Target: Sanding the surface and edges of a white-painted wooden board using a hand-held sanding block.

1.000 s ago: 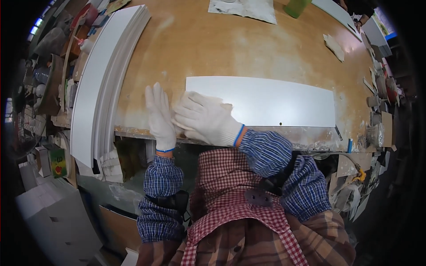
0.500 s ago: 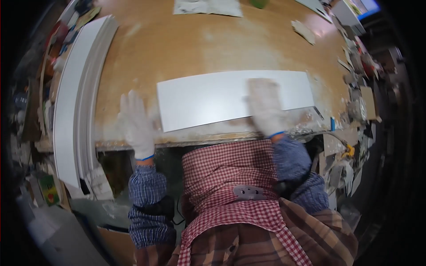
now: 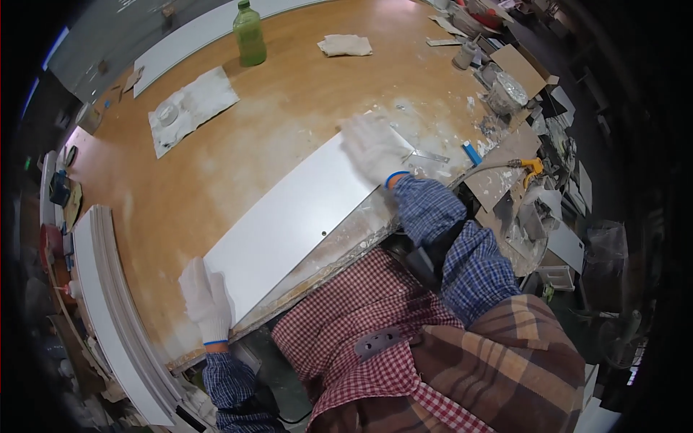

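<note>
A long white panel (image 3: 292,213) lies flat along the near edge of the worktable, with a small dark spot near its front edge. My left hand (image 3: 206,302), in a white knit glove, rests against the panel's left end, fingers stretched out. My right hand (image 3: 375,150), gloved alike and slightly blurred, lies on the right end of the panel with its fingers extended. A thin metal strip (image 3: 431,156) sits just beyond the right hand, near a small blue object (image 3: 471,152).
Several white panels (image 3: 115,303) are stacked at the left. Farther back stand a green bottle (image 3: 250,36), a white cloth (image 3: 206,105) bearing a small round container, and a folded cloth (image 3: 345,45). A yellow air gun (image 3: 531,170) and scraps crowd the right side.
The head view has turned, so the panel appears slanted. My right hand has slid to the panel's right end. My left hand, earlier apart from the panel, is now at its left end.
</note>
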{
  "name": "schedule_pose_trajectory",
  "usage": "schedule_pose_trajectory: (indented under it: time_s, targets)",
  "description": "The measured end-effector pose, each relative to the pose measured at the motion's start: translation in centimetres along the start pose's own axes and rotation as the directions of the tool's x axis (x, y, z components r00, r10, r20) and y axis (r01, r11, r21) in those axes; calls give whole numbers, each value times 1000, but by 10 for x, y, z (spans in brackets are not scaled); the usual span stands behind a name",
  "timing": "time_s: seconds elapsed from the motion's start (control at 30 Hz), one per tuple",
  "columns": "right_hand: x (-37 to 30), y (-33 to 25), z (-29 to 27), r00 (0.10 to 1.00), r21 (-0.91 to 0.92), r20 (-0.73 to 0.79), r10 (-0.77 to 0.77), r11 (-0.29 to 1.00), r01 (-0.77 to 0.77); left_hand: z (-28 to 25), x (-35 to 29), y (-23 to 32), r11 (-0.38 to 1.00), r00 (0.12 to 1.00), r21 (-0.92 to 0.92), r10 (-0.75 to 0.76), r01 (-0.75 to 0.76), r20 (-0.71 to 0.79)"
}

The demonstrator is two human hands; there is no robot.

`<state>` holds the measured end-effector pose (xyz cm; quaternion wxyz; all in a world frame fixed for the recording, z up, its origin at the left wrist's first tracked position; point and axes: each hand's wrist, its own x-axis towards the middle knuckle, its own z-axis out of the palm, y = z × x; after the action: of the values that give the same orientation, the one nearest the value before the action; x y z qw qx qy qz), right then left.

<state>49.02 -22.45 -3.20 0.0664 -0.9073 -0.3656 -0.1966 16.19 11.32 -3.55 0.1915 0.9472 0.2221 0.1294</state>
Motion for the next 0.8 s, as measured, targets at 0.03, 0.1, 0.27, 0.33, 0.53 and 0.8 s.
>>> schedule_pose_trajectory:
  time_s: [0.03, 0.1, 0.27, 0.33, 0.53, 0.8]
  targets:
    - [-14, 31, 13, 995, -69, -71, 70, 995, -75, 0, -9, 3, 1000, 1000, 6, 23, -23, 9]
    - [-43, 72, 30, 973, -20, -219, 66, 997, -72, -2, -32, 10, 999, 999, 22, 49, -50, 14]
    - [-84, -15, -55, 988, 329, 86, 132, 932, -153, -37, -109, 6, 942, 920, -30, 335, -336, 204]
    - [-109, -31, -73, 982, 400, 44, 182, 898, -184, -62, -104, 26, 915, 865, 29, 370, -403, 337]
    - [-141, -36, -119, 915, 636, -74, 397, 725, -264, -35, -89, 48, 742, 744, 155, 587, -653, 319]
    - [-137, -38, -142, 898, 660, -161, 410, 721, -211, -18, -121, 49, 821, 846, -274, 531, -500, 46]
